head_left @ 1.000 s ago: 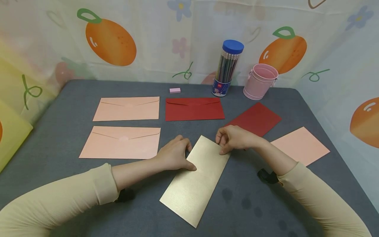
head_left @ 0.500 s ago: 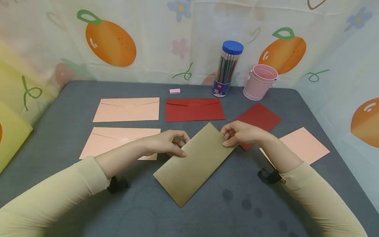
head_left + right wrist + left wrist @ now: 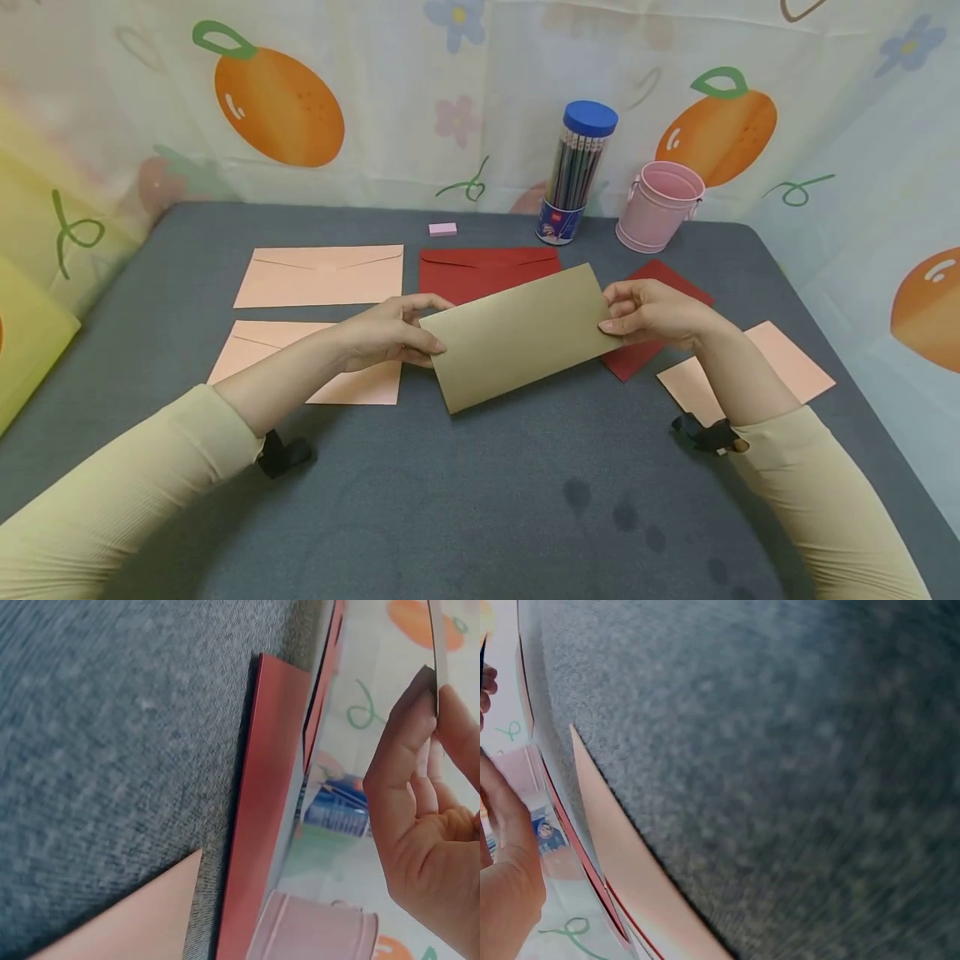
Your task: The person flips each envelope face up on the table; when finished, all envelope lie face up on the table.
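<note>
Raised off the surface (image 3: 465,500) since earlier, the gold envelope (image 3: 521,333) now hangs level. Left hand (image 3: 390,333) and right hand (image 3: 648,312) each pinch one end; so light a grip risks it slipping onto the red envelope (image 3: 480,271).

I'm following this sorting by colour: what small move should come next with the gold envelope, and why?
Probably lower the gold envelope flat onto the bare grey table in front: left hand and right hand pinch its ends in the air, and pink and red envelopes fill the places behind.

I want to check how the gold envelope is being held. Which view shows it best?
The head view: the whole gold envelope shows, lifted off the table, the left hand and right hand pinching its ends. The right wrist view shows only its thin edge between fingertips; in the left wrist view I cannot make it out.
</note>
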A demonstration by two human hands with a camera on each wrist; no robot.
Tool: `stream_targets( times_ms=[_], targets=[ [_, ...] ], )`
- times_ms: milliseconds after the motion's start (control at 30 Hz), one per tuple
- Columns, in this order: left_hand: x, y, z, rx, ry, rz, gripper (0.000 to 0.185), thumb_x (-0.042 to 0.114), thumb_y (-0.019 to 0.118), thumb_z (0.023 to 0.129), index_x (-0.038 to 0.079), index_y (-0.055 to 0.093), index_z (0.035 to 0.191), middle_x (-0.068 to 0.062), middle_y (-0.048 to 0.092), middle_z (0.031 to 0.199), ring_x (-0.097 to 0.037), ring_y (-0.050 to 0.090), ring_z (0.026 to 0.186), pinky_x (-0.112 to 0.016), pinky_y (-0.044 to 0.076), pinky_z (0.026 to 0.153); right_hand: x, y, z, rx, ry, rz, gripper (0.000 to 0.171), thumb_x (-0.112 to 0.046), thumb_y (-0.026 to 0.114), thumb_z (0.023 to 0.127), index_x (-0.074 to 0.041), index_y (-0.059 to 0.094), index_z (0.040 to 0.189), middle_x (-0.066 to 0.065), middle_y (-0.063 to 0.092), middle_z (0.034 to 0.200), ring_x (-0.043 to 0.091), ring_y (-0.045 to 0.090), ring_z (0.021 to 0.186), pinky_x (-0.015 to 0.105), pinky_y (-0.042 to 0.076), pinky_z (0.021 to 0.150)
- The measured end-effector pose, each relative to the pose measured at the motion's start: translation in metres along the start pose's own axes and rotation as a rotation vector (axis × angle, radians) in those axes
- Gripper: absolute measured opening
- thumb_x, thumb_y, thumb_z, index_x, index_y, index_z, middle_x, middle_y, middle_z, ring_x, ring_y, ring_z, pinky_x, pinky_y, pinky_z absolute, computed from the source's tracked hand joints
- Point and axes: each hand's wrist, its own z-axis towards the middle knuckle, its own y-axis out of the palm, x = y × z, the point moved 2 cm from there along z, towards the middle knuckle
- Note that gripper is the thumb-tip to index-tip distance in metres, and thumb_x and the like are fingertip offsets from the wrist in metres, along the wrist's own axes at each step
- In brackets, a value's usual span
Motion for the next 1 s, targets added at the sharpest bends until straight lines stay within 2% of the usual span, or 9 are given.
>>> stream_targets(
  times_ms=[133, 267, 367, 500, 600, 700, 767, 867, 1000],
  targets=[
    [-0.001, 0.0, 0.002, 0.037, 0.022, -0.076, 0.041, 0.001, 0.062, 0.09, 0.011, 0.05, 0.128, 0.005, 0.07, 0.098, -0.01, 0.068, 0.082, -0.023, 0.059, 0.076, 0.001, -0.003, -0.003, 0.034, 0.006, 0.055, 0.014, -0.003, 0.062, 0.094, -0.01, 0.052, 0.1, -0.007, 0.073, 0.089, 0.01, 0.071, 0.087, 0.026, 0.059, 0.08],
    [0.0, 0.0, 0.003, 0.109, 0.046, -0.106, 0.01, 0.003, 0.061, 0.093, 0.011, 0.056, 0.098, 0.007, 0.068, 0.086, -0.006, 0.065, 0.074, -0.019, 0.058, 0.075, 0.0, -0.004, -0.004, 0.046, 0.0, 0.083, 0.012, -0.003, 0.061, 0.095, -0.01, 0.052, 0.102, -0.007, 0.074, 0.091, 0.01, 0.071, 0.088, 0.025, 0.059, 0.079],
    [0.001, -0.002, 0.004, 0.187, 0.064, -0.109, 0.015, 0.006, 0.061, 0.093, 0.012, 0.055, 0.081, 0.006, 0.06, 0.078, -0.005, 0.06, 0.071, -0.017, 0.056, 0.075, 0.001, -0.004, -0.003, 0.051, -0.007, 0.111, 0.012, -0.003, 0.059, 0.096, -0.009, 0.051, 0.103, -0.006, 0.074, 0.093, 0.009, 0.072, 0.088, 0.025, 0.059, 0.08],
    [0.003, -0.005, 0.003, 0.293, 0.073, -0.119, 0.011, 0.01, 0.063, 0.094, 0.015, 0.059, 0.085, 0.008, 0.06, 0.079, -0.004, 0.058, 0.072, -0.016, 0.055, 0.075, 0.0, -0.003, -0.003, 0.075, 0.0, 0.154, 0.01, -0.006, 0.057, 0.098, -0.01, 0.05, 0.103, -0.006, 0.073, 0.091, 0.009, 0.07, 0.083, 0.023, 0.059, 0.076],
    [0.006, -0.007, 0.002, 0.346, 0.083, -0.143, 0.008, 0.012, 0.066, 0.094, 0.016, 0.061, 0.089, 0.011, 0.064, 0.082, -0.003, 0.06, 0.071, -0.015, 0.055, 0.075, -0.002, -0.002, -0.003, 0.098, 0.012, 0.166, 0.007, -0.01, 0.057, 0.099, -0.013, 0.051, 0.102, -0.006, 0.071, 0.09, 0.009, 0.068, 0.081, 0.022, 0.059, 0.07],
    [0.009, -0.008, 0.001, 0.363, 0.118, -0.178, 0.008, 0.012, 0.068, 0.092, 0.016, 0.063, 0.089, 0.01, 0.066, 0.084, -0.004, 0.062, 0.073, -0.016, 0.056, 0.074, -0.002, -0.002, -0.004, 0.104, 0.002, 0.198, 0.005, -0.012, 0.057, 0.1, -0.015, 0.054, 0.1, -0.005, 0.07, 0.091, 0.01, 0.067, 0.082, 0.022, 0.059, 0.069],
    [0.01, -0.009, 0.0, 0.363, 0.152, -0.206, 0.009, 0.011, 0.069, 0.091, 0.015, 0.063, 0.087, 0.009, 0.066, 0.084, -0.005, 0.061, 0.075, -0.016, 0.056, 0.075, -0.001, -0.003, -0.004, 0.085, -0.029, 0.249, 0.006, -0.009, 0.056, 0.1, -0.016, 0.056, 0.098, -0.004, 0.069, 0.09, 0.01, 0.068, 0.083, 0.023, 0.06, 0.073],
    [0.013, -0.01, -0.001, 0.359, 0.182, -0.226, 0.011, 0.008, 0.068, 0.091, 0.016, 0.064, 0.085, 0.008, 0.065, 0.084, -0.005, 0.061, 0.077, -0.016, 0.056, 0.076, 0.0, -0.004, -0.005, 0.014, -0.107, 0.327, 0.015, 0.0, 0.052, 0.099, -0.014, 0.058, 0.1, -0.003, 0.069, 0.09, 0.011, 0.069, 0.085, 0.027, 0.06, 0.082],
    [0.015, -0.011, -0.004, 0.363, 0.196, -0.233, 0.019, 0.003, 0.064, 0.092, 0.019, 0.066, 0.082, 0.011, 0.065, 0.083, -0.003, 0.062, 0.08, -0.016, 0.056, 0.079, 0.002, -0.005, -0.005, -0.073, -0.19, 0.353, 0.025, 0.008, 0.05, 0.097, -0.01, 0.063, 0.108, 0.0, 0.072, 0.098, 0.013, 0.071, 0.093, 0.03, 0.059, 0.091]
  ],
)
